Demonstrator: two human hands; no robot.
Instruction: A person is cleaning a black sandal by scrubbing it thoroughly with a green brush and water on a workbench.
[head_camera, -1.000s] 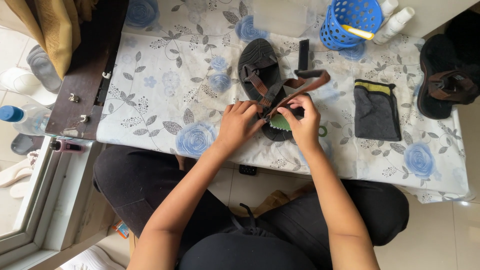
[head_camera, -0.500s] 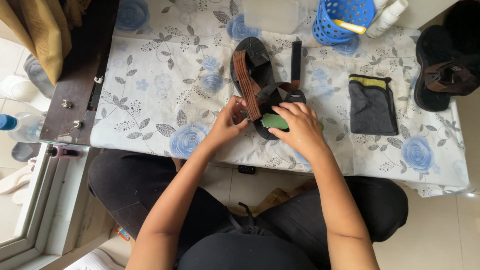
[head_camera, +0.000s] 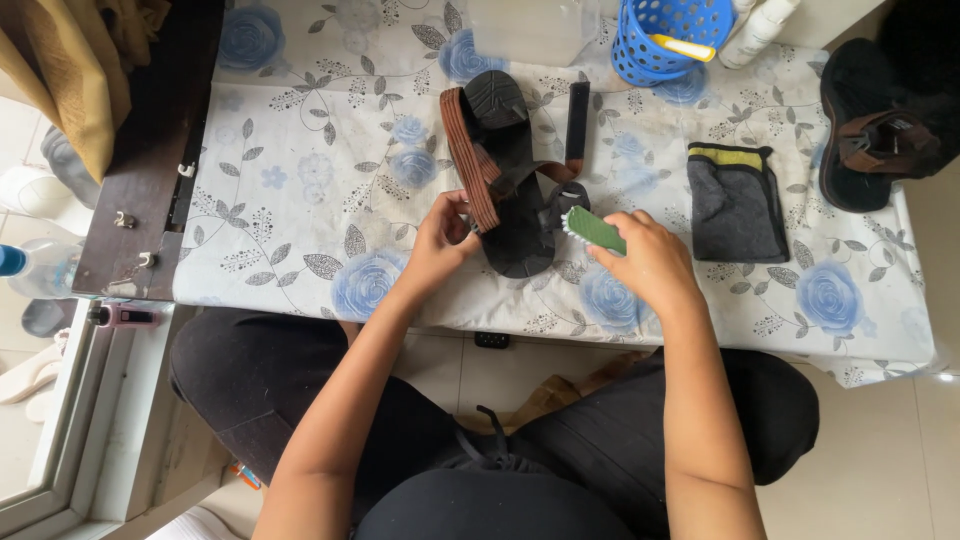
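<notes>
floral tablecloth (head_camera: 300, 190), left hand (head_camera: 440, 240) fingers pinching sandal (head_camera: 510, 170) strap, right hand (head_camera: 650, 262) now lifting brush (head_camera: 592, 228)

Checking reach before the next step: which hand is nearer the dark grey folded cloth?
The right hand, holding the green brush, sits just left of the grey cloth. The left hand is farther, beyond the sandal, pinching its brown strap.

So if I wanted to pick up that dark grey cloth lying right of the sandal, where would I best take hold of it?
Probably at its near edge. The grey cloth lies flat and folded on the table, clear of the right hand with the green brush. The far end, with its yellow band, sits closer to the blue basket, so pinching the near edge from the seated side looks easiest.
</notes>
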